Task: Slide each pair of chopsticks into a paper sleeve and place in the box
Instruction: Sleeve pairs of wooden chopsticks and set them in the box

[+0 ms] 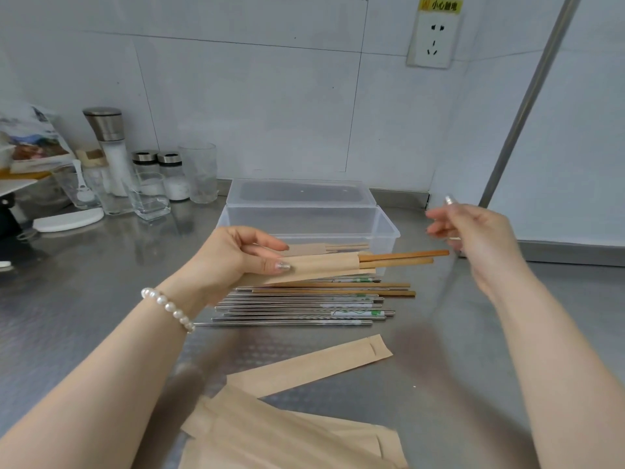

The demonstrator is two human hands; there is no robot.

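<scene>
The left hand (233, 255) holds in its grip a paper sleeve (318, 264) lying left-right above the desk (67, 299), wooden chopsticks (402, 258) poking out rightward, beside the clear box (385, 228) holding one sleeved pair (324, 248); right hand (473, 231) loosely open.

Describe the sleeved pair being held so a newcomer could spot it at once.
Start at the clear plastic box by the wall. In front of it the left hand grips a brown paper sleeve. Unlike the bare chopsticks below, two wooden ends poke out.
</scene>
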